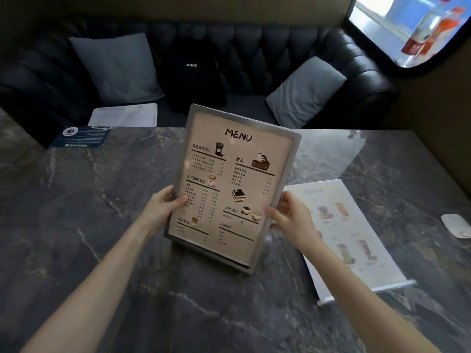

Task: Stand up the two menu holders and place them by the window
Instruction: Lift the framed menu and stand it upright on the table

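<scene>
A clear acrylic menu holder (237, 159) with a beige "MENU" sheet stands tilted near the middle of the dark marble table (102, 238), its base on or just above the tabletop. My left hand (165, 205) grips its left edge and my right hand (288, 215) grips its right edge. A second menu holder (356, 240), with a white drinks sheet, lies flat on the table to the right of my right arm. The window (397, 24) is at the top right.
A black tufted sofa (280, 47) with two grey cushions and a black backpack (192, 72) lies beyond the table. A dark blue card (81, 137) and a white tray (125, 115) are at the far left. A small white dish (456, 225) rests near the right edge.
</scene>
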`<state>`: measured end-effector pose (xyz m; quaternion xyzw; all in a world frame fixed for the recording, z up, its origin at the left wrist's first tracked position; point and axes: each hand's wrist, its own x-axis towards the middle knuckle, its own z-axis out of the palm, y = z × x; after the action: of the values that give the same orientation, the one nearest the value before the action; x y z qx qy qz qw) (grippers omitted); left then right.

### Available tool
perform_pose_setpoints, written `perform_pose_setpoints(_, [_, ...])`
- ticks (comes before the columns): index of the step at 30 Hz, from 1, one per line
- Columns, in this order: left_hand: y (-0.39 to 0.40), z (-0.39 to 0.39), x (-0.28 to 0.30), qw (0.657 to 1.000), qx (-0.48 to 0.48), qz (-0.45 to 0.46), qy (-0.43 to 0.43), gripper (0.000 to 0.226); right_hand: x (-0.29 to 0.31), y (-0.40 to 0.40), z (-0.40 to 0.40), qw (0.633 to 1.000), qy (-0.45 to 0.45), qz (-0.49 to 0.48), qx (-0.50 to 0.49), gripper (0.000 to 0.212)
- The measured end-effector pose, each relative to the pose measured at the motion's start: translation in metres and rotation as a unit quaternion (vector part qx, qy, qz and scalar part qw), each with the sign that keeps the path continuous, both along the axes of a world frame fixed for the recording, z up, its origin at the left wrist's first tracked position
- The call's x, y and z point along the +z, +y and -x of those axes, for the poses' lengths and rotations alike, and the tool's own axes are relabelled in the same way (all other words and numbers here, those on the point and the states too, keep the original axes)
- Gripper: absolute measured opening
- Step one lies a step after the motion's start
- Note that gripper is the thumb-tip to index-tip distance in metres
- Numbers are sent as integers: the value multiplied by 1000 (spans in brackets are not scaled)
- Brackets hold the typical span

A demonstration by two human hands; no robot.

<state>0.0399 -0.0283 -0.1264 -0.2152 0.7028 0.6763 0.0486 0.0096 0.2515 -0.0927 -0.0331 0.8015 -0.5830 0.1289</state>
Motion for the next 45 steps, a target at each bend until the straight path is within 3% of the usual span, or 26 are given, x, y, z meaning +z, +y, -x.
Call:
perform_pose_setpoints(3, [1, -6, -6, 1000, 4, 1, 16, 14, -5, 1, -6, 999, 28, -21, -4, 24])
perform_pose_setpoints(6, [3, -13, -11, 999, 18, 10, 34, 12, -9, 2, -15, 999, 33, -16, 5, 12])
perform_pose_setpoints(11, [4, -28, -18, 997, 32, 54, 50, 13, -14, 0, -37, 996, 80, -46, 11, 12])
perform_pose_setpoints(15, [-2, -40, -26, 994, 44, 83, 53, 19, -16, -2, -52, 990, 118, -81, 15, 38])
perform_pose_setpoints(18, [-1, -45, -28, 992, 47, 101, 57, 26, -14, -3, -58, 986, 136, -92, 16, 43])
perform_pose_setpoints(23, [5, -48, -24, 991, 48, 108, 61, 29, -15, -2, -59, 987, 132, -87, 30, 22])
perform_pose_setpoints(28, [15, -51, -18, 988, 66, 134, 48, 34, -10, 2, -57, 985, 126, -100, 56, 21])
perform_pose_setpoints(31, [29, -54, -8, 982, 77, 172, 16, 34, -5, 6, -51, 981, 107, -123, 109, 9])
perform_pose_setpoints(34, [57, -62, 3, 949, 100, 300, 3, 37, 2, 13, -37, 961, 98, -185, 182, 23])
perform_pose_setpoints(37, [100, -74, 13, 903, 130, 406, 53, 41, 14, 29, -22, 926, 126, -255, 249, 19])
perform_pose_setpoints(42, [186, -76, 26, 828, 65, 494, 256, 22, 22, 92, 9, 888, 166, -366, 222, 23])
perform_pose_setpoints(45, [234, -67, 21, 828, -1, 483, 285, 19, 11, 144, 21, 869, 189, -420, 182, 22])
